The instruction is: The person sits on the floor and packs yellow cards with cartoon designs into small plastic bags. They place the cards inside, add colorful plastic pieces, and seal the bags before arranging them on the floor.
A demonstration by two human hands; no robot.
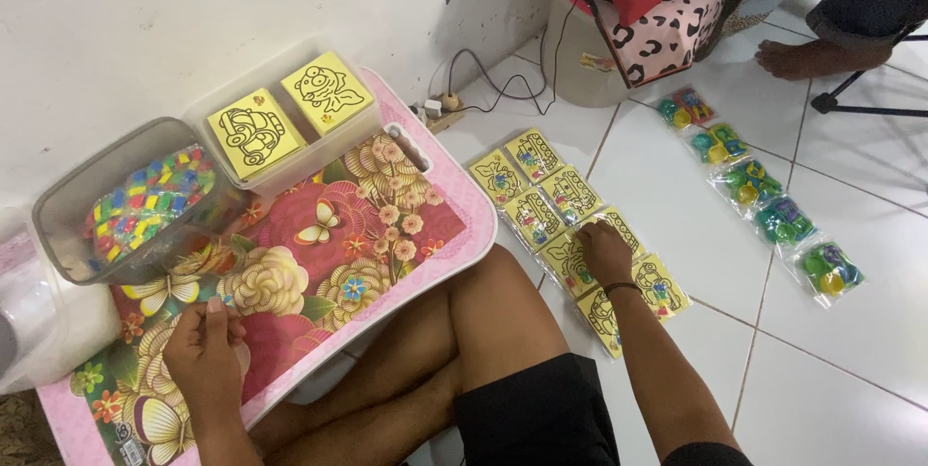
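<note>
Underfoot lies a white tiled floor (677,234) against a white wall (193,2). At nine o'clock a pink flowered lap table (319,234) carries a clear tub (58,224) of small coloured pieces (145,205) and a clear box (290,171) topped by two yellow picture cards (290,113). At three o'clock five clear packets of green and yellow bits (764,205) run in a row. The right hand (604,251) rests, fingers bent, on bagged yellow cards (570,224) spread at centre. The left hand (203,345) pinches something too small to tell.
</note>
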